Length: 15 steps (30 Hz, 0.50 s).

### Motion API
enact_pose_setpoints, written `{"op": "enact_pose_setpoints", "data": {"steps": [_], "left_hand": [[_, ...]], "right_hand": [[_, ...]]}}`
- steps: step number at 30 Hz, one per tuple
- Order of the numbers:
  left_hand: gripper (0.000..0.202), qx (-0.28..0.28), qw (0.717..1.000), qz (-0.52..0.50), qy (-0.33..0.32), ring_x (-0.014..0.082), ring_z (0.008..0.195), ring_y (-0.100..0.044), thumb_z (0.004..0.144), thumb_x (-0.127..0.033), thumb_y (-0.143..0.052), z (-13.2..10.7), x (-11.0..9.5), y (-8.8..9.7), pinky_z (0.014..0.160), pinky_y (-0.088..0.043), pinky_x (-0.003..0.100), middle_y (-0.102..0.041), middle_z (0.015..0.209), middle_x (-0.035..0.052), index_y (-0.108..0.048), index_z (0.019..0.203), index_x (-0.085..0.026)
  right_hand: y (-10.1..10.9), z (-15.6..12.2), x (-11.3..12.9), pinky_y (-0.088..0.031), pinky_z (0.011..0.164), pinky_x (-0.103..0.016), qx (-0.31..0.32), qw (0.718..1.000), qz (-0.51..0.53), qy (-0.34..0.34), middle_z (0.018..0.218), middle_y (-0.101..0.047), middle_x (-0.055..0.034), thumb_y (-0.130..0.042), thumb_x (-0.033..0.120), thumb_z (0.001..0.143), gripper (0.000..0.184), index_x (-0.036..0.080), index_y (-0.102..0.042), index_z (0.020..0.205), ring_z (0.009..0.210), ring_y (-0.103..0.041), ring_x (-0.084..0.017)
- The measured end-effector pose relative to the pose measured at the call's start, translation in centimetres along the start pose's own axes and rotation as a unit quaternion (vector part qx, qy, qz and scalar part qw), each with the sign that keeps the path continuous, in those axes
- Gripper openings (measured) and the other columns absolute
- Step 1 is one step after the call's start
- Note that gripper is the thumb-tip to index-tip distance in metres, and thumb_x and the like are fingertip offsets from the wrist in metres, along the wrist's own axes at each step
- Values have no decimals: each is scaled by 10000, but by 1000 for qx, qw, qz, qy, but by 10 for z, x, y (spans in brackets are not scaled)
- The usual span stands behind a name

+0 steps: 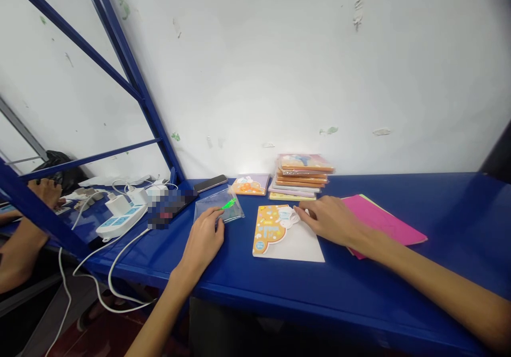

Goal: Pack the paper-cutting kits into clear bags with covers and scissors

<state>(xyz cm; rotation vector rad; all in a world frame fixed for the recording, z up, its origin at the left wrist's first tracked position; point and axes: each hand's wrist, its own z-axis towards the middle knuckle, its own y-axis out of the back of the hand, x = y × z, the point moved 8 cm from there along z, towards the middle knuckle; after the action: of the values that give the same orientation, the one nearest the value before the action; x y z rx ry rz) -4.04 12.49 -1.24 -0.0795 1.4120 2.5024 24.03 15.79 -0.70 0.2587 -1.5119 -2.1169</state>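
A small notebook (273, 232) with a yellow-orange cartoon cover lies in front of me. Its cover has a wavy cut edge, and a white page (301, 244) shows beside it. The fingers of my right hand (329, 221) are pinched at the cover's edge, by a white cartoon figure. On the left, my left hand (203, 237) lies with fingers extended over the near edge of a clear plastic sleeve (205, 200). A bright green piece (229, 204) sits at its fingertips; its kind is unclear.
Behind the notebook stands a stack of wrapped notebooks (301, 179), beside another notebook (250, 184). Pink sheets (383, 221) lie under my right forearm. Left are a dark phone (211, 183), a power strip (122, 222), white cables and a blue frame post (138, 80). Another person's arm (27, 240) is at far left.
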Motion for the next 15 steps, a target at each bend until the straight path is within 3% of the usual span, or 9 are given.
{"op": "enact_pose_setpoints", "data": {"steps": [7, 11, 15], "left_hand": [[409, -50, 998, -38, 14, 265, 1067, -726, 928, -125, -360, 0, 5, 12, 988, -538, 386, -733, 1235, 137, -727, 1108, -130], [323, -61, 993, -99, 21, 244, 1020, -743, 961, -185, -400, -2, 4, 16, 949, -538, 357, -769, 1131, 109, -695, 1093, -175], [177, -48, 980, -178, 76, 223, 955, -766, 957, -255, -512, -3, 8, 15, 808, -565, 288, -796, 978, 45, -622, 1092, -228]], "right_hand": [[1, -2, 0, -238, 558, -302, -7, 1000, 3, 6, 686, -723, -58, -400, 403, 1023, 425, 206, -685, 776, 593, -616, -206], [2, -2, 0, -237, 560, -301, -14, 1000, 4, 6, 677, -718, -51, -412, 394, 1020, 414, 207, -677, 762, 590, -612, -200], [3, -2, 1, -225, 553, -299, -22, 1000, 3, 11, 666, -712, -44, -428, 379, 1016, 404, 205, -671, 744, 580, -601, -191]]}}
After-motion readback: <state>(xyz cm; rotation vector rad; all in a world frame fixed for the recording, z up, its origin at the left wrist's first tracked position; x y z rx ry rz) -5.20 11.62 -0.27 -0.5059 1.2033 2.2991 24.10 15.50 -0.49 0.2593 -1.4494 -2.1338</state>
